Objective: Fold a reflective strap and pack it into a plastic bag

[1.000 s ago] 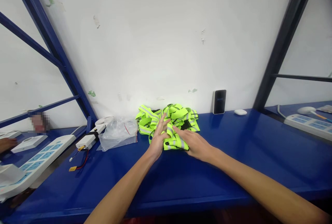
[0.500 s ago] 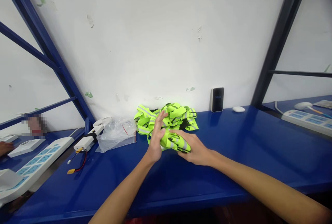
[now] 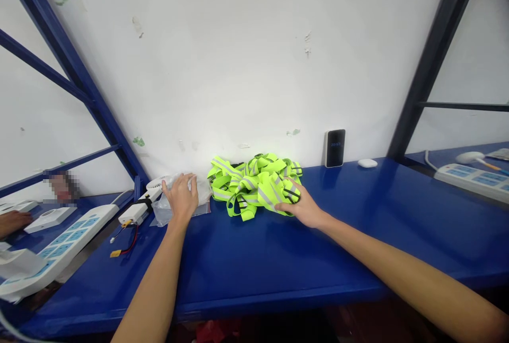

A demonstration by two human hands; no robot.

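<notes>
A tangled pile of yellow-green reflective straps point(image 3: 242, 184) lies on the blue table point(image 3: 246, 263) against the wall. My right hand point(image 3: 303, 206) is closed round a folded bundle of these straps at the right side of the pile. Over the clear plastic bag point(image 3: 201, 206), my left hand point(image 3: 183, 196) has its fingers apart and holds nothing visible. The bag lies left of the straps, partly hidden by that hand.
Left of the bag are a small white fan point(image 3: 157, 183) and a white device point(image 3: 133, 213) with wires. Power strips point(image 3: 71, 237) lie at far left and right. A black-screened device point(image 3: 334, 148) and a white oval case point(image 3: 367, 163) stand right. Another person's hand point(image 3: 15, 222) shows far left.
My left hand has left the bundle and moved left over the plastic bag. My right hand has shifted slightly right and back, bringing the bundle against the pile.
</notes>
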